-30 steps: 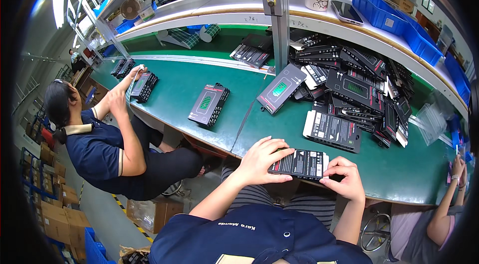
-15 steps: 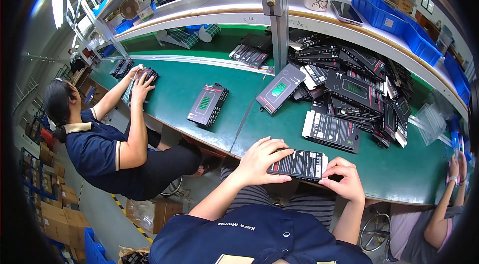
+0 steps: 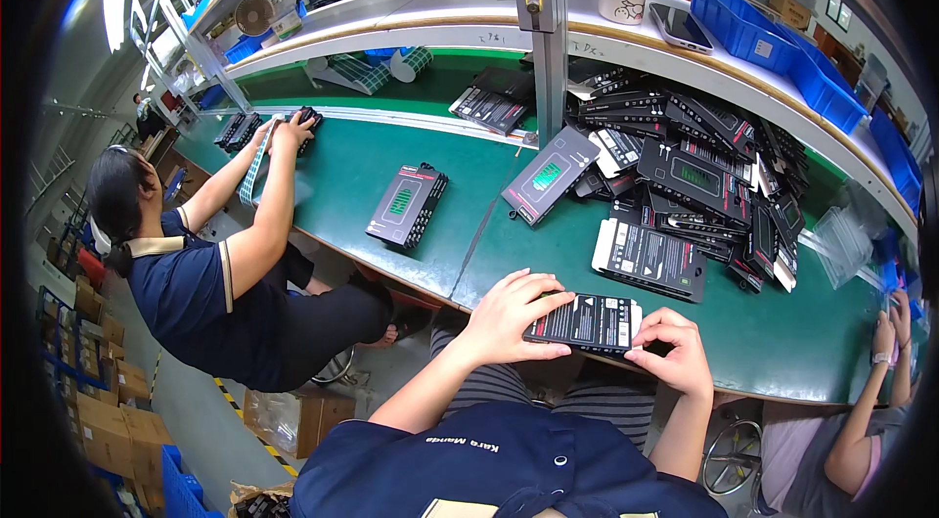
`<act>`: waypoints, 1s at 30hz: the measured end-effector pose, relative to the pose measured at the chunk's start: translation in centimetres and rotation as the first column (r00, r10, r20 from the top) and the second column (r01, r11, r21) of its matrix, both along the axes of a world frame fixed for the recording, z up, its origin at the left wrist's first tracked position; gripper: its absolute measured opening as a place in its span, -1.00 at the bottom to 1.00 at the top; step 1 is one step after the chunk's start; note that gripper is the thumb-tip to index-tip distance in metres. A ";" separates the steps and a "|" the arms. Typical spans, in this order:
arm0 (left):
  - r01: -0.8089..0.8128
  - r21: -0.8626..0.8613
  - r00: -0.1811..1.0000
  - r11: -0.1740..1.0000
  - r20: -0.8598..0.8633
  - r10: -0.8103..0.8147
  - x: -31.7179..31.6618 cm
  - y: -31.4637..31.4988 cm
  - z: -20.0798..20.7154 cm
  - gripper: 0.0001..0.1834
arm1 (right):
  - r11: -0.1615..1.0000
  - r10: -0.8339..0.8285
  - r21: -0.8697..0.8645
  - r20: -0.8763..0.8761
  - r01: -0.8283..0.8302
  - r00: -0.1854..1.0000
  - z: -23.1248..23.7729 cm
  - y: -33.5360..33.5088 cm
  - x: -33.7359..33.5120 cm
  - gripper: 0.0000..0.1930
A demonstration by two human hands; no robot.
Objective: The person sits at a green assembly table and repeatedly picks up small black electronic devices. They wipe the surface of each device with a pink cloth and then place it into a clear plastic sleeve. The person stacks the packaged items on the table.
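Note:
A flat black cardboard box with white print and a white flap at its right end is held at the table's near edge. My left hand wraps round its left end, fingers on top and thumb along the near side. At the right end, my right hand pinches the white flap between thumb and fingertips. Just beyond lies another black box, printed side up with a white flap at its left. A single box with a green picture lies farther off, left of a large heap of black boxes.
A neat stack of boxes stands on the green table to the left. A metal post rises at the far edge below a shelf with a phone and blue bins. Co-workers sit on both sides.
My hands and the box between them have barely moved. The co-worker at the left has reached farther forward over the table; the hands at the far right have shifted slightly.

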State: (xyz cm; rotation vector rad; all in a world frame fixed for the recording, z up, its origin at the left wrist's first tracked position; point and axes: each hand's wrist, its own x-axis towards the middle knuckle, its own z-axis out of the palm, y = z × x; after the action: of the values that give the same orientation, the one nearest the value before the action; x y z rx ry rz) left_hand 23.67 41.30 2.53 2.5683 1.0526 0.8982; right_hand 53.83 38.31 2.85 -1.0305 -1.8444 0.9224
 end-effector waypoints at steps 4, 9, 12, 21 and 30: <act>-0.001 0.003 1.000 1.000 0.002 0.001 0.0 0.0 0.0 -0.21 | 1.000 0.014 0.006 0.007 -0.014 1.000 0.0 0.0 0.1 -0.82; -0.003 0.007 1.000 1.000 0.008 0.003 0.1 0.0 0.0 -0.22 | 1.000 0.015 0.008 0.004 -0.015 1.000 -0.2 0.0 0.1 -0.82; -0.004 0.008 1.000 1.000 0.012 0.004 0.1 0.0 -0.1 -0.22 | 1.000 0.012 0.006 0.003 -0.012 1.000 -0.2 0.0 0.1 -0.82; 0.007 -0.007 1.000 1.000 0.025 -0.007 0.0 0.0 -0.1 -0.25 | 1.000 -0.003 -0.028 -0.021 0.002 1.000 0.1 -0.1 -0.1 -0.83; 0.007 -0.004 1.000 1.000 0.024 -0.007 0.0 -0.1 0.0 -0.26 | 0.999 0.027 -0.020 -0.032 -0.027 0.999 0.0 0.0 0.0 -0.84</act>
State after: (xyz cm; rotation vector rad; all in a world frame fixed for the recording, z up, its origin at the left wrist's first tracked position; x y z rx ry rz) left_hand 23.65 41.22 2.52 2.5503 1.0367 0.9213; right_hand 53.83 38.36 2.81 -1.0004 -1.8303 0.9699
